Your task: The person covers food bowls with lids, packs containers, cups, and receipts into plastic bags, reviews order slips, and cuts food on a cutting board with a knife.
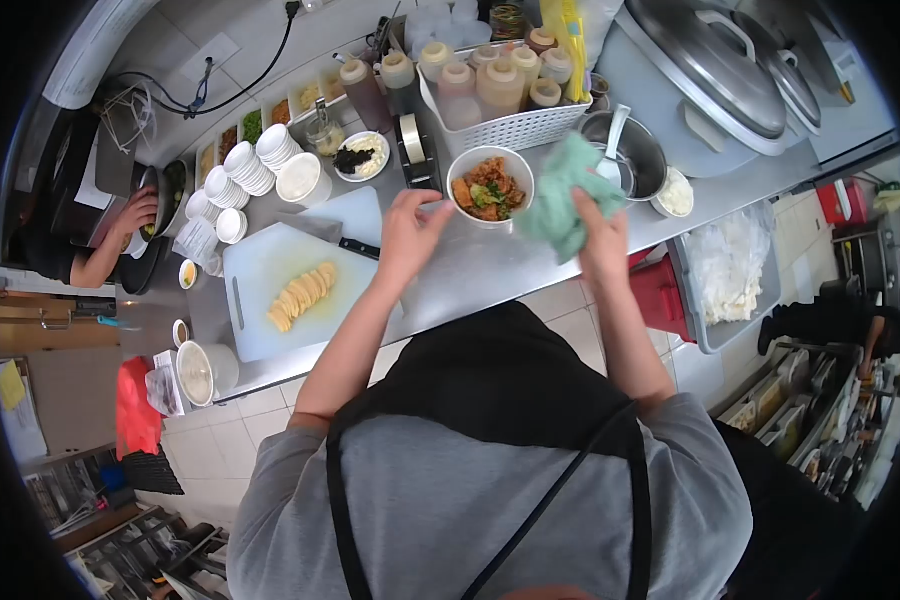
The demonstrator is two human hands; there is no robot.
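Observation:
My right hand [602, 238] grips a green cloth [562, 205], blurred by motion, just right of a white bowl [462, 160]. The bowl holds browned, sauced pieces of food [488, 190] with a chopped green topping. Left of the bowl, my left hand [410, 235] is half open, its fingertips close to the rim; whether they touch it I cannot tell. Beyond that hand, a knife [355, 247] with a black handle lies across a white cutting board [260, 265]. Sliced pale yellow food [303, 296] rests on the board in a row.
Behind the bowl stand a tape dispenser [413, 150] and a white basket [510, 130] of sauce bottles. A metal pot [645, 155] is at the right, with a tub of white plastic [735, 270] below the counter edge. Another person's hand [138, 212] shows at far left.

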